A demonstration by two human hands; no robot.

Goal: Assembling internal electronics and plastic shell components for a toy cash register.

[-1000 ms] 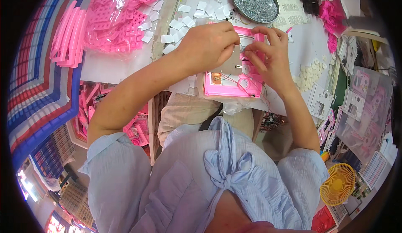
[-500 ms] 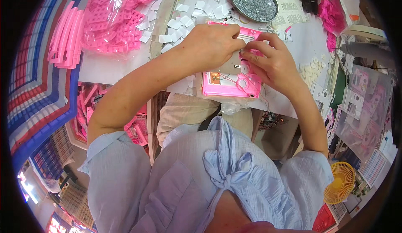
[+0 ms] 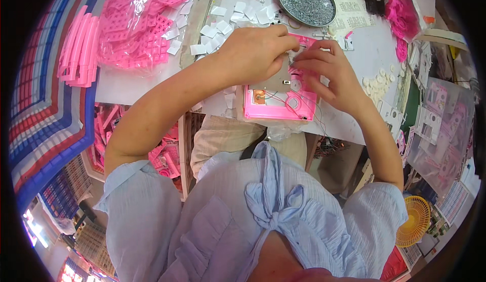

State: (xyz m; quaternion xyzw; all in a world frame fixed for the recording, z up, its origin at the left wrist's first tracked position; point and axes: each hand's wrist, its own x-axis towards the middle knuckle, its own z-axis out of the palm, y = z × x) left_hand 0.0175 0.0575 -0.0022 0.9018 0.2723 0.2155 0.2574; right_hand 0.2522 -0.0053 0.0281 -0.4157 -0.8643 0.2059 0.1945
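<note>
A pink plastic housing (image 3: 277, 111) lies near the table's front edge, with a grey-brown board (image 3: 279, 82) and thin wires in it. Over the board's far part bends my left hand (image 3: 258, 51), its fingers closed together. Whatever they hold is hidden beneath them. Just right of it, above the housing's right side, is my right hand (image 3: 326, 74). Its fingers are bent and slightly blurred, the thumb stands apart from them, and nothing shows between them. A round speaker-like ring (image 3: 293, 102) sits in the near right of the housing.
A round tray of small metal screws (image 3: 307, 2) stands beyond my hands. White square pieces (image 3: 215, 31) lie scattered to the left, beside a clear bag of pink parts (image 3: 134, 29) and curved pink strips (image 3: 79, 49). Small white round parts (image 3: 379, 83) are at the right.
My right hand has drawn slightly back from the left, and its thumb has parted from its fingers. My left hand stays over the board, its fingers shifted a little to the right.
</note>
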